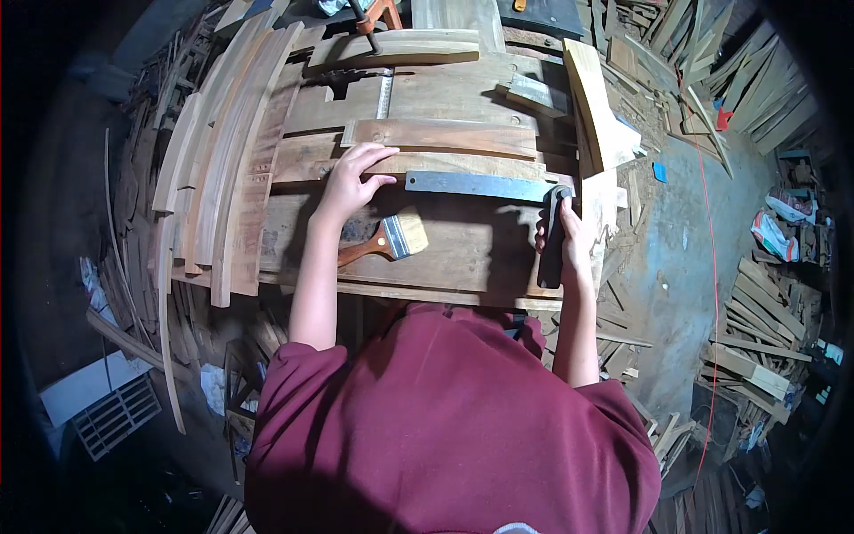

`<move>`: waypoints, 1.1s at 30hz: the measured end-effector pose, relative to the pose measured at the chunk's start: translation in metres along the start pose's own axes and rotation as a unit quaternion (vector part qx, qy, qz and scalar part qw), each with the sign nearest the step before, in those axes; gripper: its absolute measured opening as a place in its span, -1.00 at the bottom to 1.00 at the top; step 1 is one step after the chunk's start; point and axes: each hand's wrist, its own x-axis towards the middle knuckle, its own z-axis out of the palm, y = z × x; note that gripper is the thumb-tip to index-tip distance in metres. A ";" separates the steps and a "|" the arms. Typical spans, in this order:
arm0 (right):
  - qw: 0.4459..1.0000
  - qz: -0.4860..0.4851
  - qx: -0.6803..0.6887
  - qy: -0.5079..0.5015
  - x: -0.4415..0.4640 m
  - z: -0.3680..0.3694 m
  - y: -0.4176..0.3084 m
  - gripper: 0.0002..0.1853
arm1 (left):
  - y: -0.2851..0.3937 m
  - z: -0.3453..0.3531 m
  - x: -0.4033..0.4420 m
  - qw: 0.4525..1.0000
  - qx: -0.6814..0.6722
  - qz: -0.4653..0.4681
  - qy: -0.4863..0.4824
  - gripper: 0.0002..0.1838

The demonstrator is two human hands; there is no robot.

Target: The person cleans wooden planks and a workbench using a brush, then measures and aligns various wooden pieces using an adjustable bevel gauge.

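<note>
In my right hand [574,233] is the dark handle of a try square [480,184], with a round knob at its corner. The steel blade points left and lies along the near edge of a narrow wooden board [471,164]. My left hand [354,178] grips this board near its left part, fingers over the top and thumb at the near edge. A wide paintbrush [402,237] with pale bristles and a wooden handle lies on the workbench [463,267], just below the blade. Part of its handle is hidden by my left forearm.
Behind the held board lies another board [445,135]. Long strips [240,169] are stacked at the left. A metal ruler [384,96], a wood block [534,93] and an orange clamp [378,18] are farther back. Scrap wood [756,329] covers the floor right.
</note>
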 end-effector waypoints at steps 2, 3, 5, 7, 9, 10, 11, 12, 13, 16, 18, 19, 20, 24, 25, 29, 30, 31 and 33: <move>1.000 0.000 0.002 0.001 0.000 0.001 0.000 -0.63 | 0.000 0.000 0.000 1.000 -0.001 -0.002 0.000 -0.51; 1.000 0.000 0.005 0.004 0.000 0.001 0.000 -0.63 | -0.001 0.001 0.000 1.000 -0.002 0.002 0.008 -0.52; 1.000 0.000 0.008 0.004 0.001 0.001 0.000 -0.63 | -0.003 0.003 0.000 1.000 -0.003 0.006 0.017 -0.54; 1.000 0.000 0.011 0.004 0.001 0.002 0.000 -0.63 | -0.003 0.003 0.000 1.000 -0.003 0.009 0.019 -0.54; 1.000 0.000 0.012 0.005 0.001 0.002 -0.001 -0.62 | -0.003 0.003 0.000 1.000 -0.004 0.009 0.018 -0.54; 1.000 0.000 0.012 0.005 0.001 0.001 -0.001 -0.62 | -0.003 0.003 0.000 1.000 -0.005 0.009 0.016 -0.54; 1.000 0.001 0.014 -0.004 0.002 0.000 -0.001 -0.62 | -0.003 0.003 0.000 1.000 -0.004 0.009 0.016 -0.54; 1.000 0.001 0.016 -0.013 0.002 -0.001 0.000 -0.62 | -0.004 0.003 0.000 1.000 -0.006 0.011 0.016 -0.54; 1.000 0.001 0.016 -0.013 0.002 -0.001 0.000 -0.62 | -0.004 0.003 0.000 1.000 -0.007 0.012 0.016 -0.54; 1.000 -0.003 0.015 -0.009 0.003 -0.001 0.002 -0.61 | -0.004 0.003 0.000 1.000 -0.010 0.010 0.016 -0.54; 1.000 -0.003 0.010 -0.001 0.004 -0.002 0.003 -0.60 | -0.003 0.003 -0.001 1.000 -0.008 0.005 0.016 -0.54; 1.000 -0.004 0.010 -0.001 0.004 -0.003 0.003 -0.60 | -0.002 0.002 0.000 1.000 -0.006 0.000 0.016 -0.54; 1.000 -0.004 0.013 -0.004 0.004 -0.003 0.003 -0.61 | -0.001 0.002 0.000 1.000 -0.006 0.001 0.016 -0.54; 1.000 -0.004 0.009 0.003 0.003 -0.001 0.002 -0.62 | 0.002 0.001 0.001 1.000 -0.015 -0.001 0.010 -0.55; 1.000 -0.005 0.009 0.003 0.001 0.000 0.000 -0.62 | 0.002 0.001 0.002 1.000 -0.015 0.004 0.010 -0.56; 0.998 0.027 0.045 -0.034 -0.003 -0.002 -0.004 -0.59 | 0.002 0.001 0.002 0.997 0.052 0.051 0.035 -0.56; 0.998 0.026 0.045 -0.029 -0.006 -0.003 -0.004 -0.53 | 0.002 0.004 0.000 0.995 0.060 0.060 0.049 -0.56; 0.998 0.025 0.034 -0.037 -0.009 -0.004 -0.004 -0.53 | 0.001 0.005 -0.003 0.994 0.058 0.070 0.055 -0.54; 0.999 0.021 0.025 -0.043 -0.014 -0.008 -0.005 -0.52 | -0.002 0.009 -0.010 0.992 0.064 0.082 0.072 -0.54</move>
